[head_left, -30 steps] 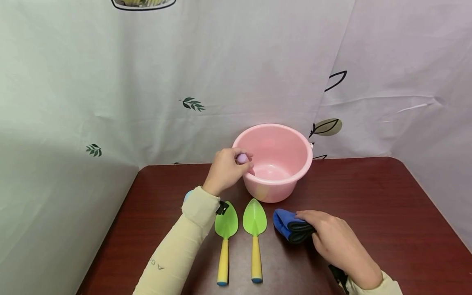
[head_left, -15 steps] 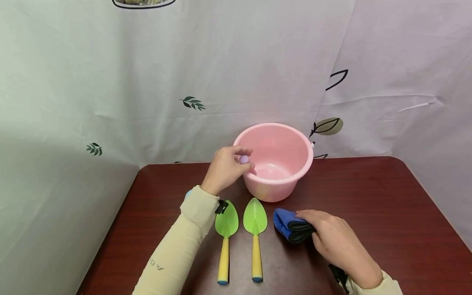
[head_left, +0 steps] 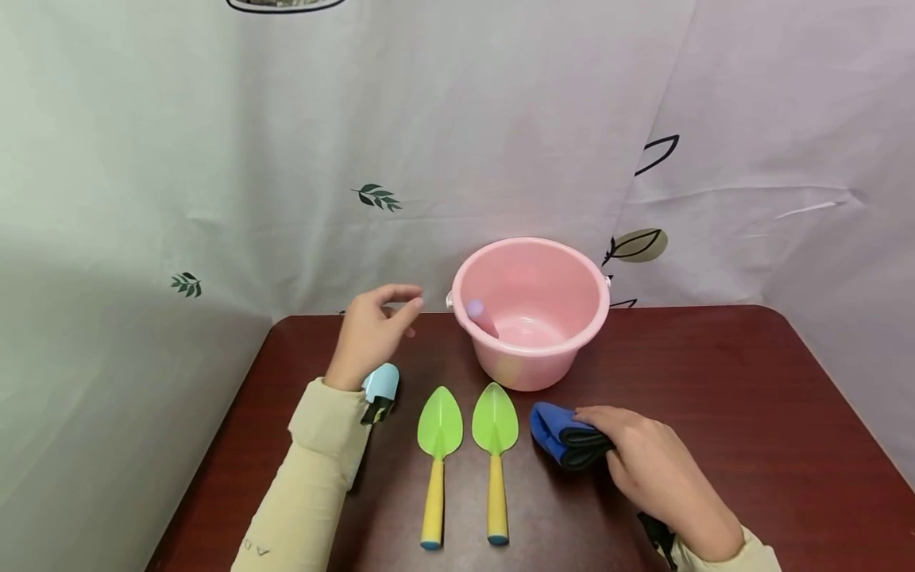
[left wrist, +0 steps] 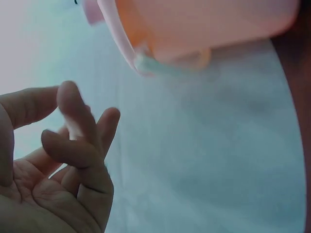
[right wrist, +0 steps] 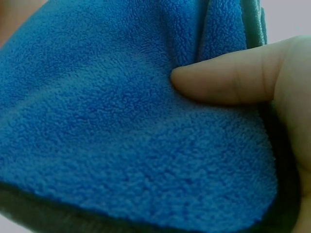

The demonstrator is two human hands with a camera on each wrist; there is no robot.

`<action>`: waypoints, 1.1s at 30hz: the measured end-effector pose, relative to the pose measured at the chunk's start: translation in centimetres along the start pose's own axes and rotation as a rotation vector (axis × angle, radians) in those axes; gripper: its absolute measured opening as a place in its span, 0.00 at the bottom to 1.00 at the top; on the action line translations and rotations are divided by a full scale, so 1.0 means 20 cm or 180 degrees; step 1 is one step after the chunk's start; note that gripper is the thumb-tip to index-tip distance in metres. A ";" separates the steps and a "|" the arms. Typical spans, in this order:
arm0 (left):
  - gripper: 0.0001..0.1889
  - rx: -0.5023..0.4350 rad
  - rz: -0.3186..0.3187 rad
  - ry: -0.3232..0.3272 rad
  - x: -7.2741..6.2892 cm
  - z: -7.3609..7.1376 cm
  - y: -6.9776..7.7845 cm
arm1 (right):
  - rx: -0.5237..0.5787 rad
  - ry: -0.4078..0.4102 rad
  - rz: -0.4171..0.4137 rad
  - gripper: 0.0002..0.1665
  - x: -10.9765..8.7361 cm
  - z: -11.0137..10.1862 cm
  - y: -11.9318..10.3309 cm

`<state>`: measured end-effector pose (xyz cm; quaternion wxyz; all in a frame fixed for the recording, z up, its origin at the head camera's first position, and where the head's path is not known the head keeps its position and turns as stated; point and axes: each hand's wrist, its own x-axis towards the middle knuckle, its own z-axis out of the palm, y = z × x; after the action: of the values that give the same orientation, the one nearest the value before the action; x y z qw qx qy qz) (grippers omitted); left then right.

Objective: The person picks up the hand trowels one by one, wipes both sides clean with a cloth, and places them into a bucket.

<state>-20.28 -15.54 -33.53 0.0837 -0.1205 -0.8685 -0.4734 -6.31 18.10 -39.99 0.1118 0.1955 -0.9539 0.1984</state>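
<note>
My left hand (head_left: 372, 334) hovers left of the pink bucket (head_left: 530, 367), fingers loosely bent and holding nothing. In the left wrist view the same hand (left wrist: 73, 155) shows an empty palm, with the blurred bucket (left wrist: 214, 24) beyond it. Inside the bucket, a tool with a round purple handle end (head_left: 475, 308) leans against the left wall; its lower part is hidden by the rim. My right hand (head_left: 654, 469) grips a folded blue cloth (head_left: 554, 425) with dark edging. Seen from the right wrist, the thumb presses into the fluffy cloth (right wrist: 121, 121).
Two trowels, one green-bladed trowel (head_left: 439, 429) and another green-bladed trowel (head_left: 495, 425), lie side by side with yellow handles toward me. A light-blue-ended tool (head_left: 382, 383) lies partly under my left forearm. A patterned white curtain (head_left: 457, 143) hangs behind the red-brown table (head_left: 715, 373).
My left hand has let go of the purple-handled tool, which stays in the bucket, and has moved left. The light-blue-ended tool shows more now. My right hand keeps its hold on the cloth.
</note>
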 end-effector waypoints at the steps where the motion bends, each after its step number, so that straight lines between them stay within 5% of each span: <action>1: 0.13 0.0011 -0.0056 -0.0005 -0.02 -0.02 -0.02 | 0.0001 -0.0001 0.0001 0.31 0.00 0.00 0.00; 11: 0.15 0.0590 -0.0343 -0.0118 -0.24 -0.12 -0.23 | 0.0004 0.0061 -0.0019 0.31 0.00 0.00 0.00; 19: 0.18 0.0779 -0.0836 -0.0267 -0.40 -0.15 -0.39 | 0.0011 -0.0021 0.0059 0.31 0.00 -0.01 0.01; 33: 0.21 0.1177 -0.1420 -0.0856 -0.61 -0.17 -0.51 | -0.0001 -0.0039 0.0045 0.31 0.00 0.00 0.01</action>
<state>-11.40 -25.30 -42.95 -0.1173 0.0288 -0.9481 -0.2940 -6.50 18.28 -40.05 0.1046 0.1901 -0.9559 0.1978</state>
